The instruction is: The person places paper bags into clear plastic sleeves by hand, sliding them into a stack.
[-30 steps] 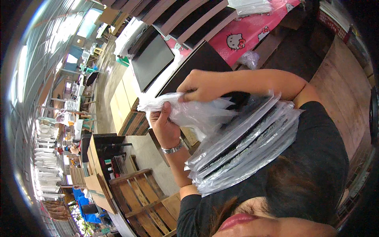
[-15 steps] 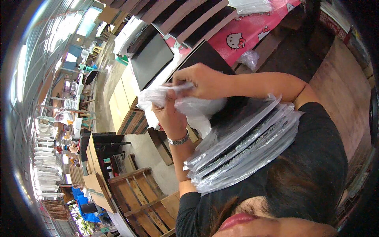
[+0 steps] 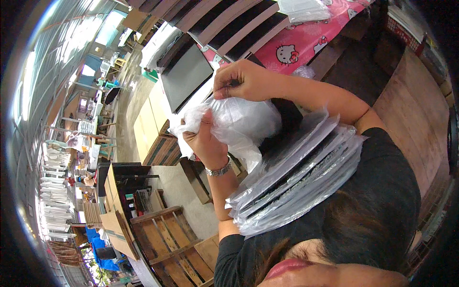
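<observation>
A thin, crumpled white plastic bag [image 3: 248,117] is stretched between both my hands. My left hand [image 3: 206,141], with a metal watch at the wrist, is closed around a bunched part of the bag. Above it, the fingers of my right hand [image 3: 236,83] pinch the bag's upper edge. Between my forearms, against my chest, leans a stack of flat dark pieces in clear plastic sleeves [image 3: 296,182]. Behind the bag lies a dark flat surface, partly hidden.
Dark panels with pale edges [image 3: 229,28] line the table, which has a pink printed cover [image 3: 272,52]. A flat dark grey panel [image 3: 186,76] lies beside cardboard boxes [image 3: 150,129]. A wooden pallet [image 3: 167,239] is at lower left. White wrapped sheets [image 3: 303,9] rest at the top.
My right hand has moved up, away from my left, drawing the plastic bag's edge with it. The bag is more spread and puffed out. My left hand keeps its hold.
</observation>
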### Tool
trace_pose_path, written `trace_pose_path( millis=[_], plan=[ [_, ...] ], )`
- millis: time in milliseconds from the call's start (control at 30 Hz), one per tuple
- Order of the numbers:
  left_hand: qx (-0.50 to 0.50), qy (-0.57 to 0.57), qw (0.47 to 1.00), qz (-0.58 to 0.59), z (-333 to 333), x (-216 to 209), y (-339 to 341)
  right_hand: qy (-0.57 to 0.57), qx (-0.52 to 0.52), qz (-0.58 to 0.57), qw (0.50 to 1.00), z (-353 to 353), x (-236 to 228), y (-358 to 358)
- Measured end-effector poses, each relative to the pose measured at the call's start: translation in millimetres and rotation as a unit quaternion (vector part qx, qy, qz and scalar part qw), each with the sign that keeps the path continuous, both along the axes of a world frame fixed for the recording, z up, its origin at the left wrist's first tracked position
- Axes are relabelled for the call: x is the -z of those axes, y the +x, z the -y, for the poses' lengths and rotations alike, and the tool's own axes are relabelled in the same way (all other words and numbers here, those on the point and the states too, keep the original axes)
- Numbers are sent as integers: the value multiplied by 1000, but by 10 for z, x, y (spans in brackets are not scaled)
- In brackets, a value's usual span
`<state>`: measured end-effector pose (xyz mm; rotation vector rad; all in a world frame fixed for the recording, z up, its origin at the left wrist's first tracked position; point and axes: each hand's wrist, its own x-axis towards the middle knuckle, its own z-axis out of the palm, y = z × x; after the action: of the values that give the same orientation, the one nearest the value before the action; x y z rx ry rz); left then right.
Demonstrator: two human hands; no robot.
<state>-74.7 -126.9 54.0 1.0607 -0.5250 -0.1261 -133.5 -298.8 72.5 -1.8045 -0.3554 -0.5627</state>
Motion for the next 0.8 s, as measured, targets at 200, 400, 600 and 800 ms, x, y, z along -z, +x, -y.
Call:
trace_pose_path(
  millis=[200, 400, 600, 800],
  plan=[
    [-85, -33, 993, -72, 153, -30, -55, -23, 79, 29, 996, -103, -34, -21],
    [36, -51, 994, -93, 132, -116, -58, -38, 79, 67, 994, -44, -79, -22],
    [-50, -5, 999, 17, 90, -266, -72, 36, 24, -98, 994, 26, -141, -14],
    [-49, 73, 996, 12, 121, -9, -132, 149, 53, 168, 973, -34, 0, 200]
  ],
)
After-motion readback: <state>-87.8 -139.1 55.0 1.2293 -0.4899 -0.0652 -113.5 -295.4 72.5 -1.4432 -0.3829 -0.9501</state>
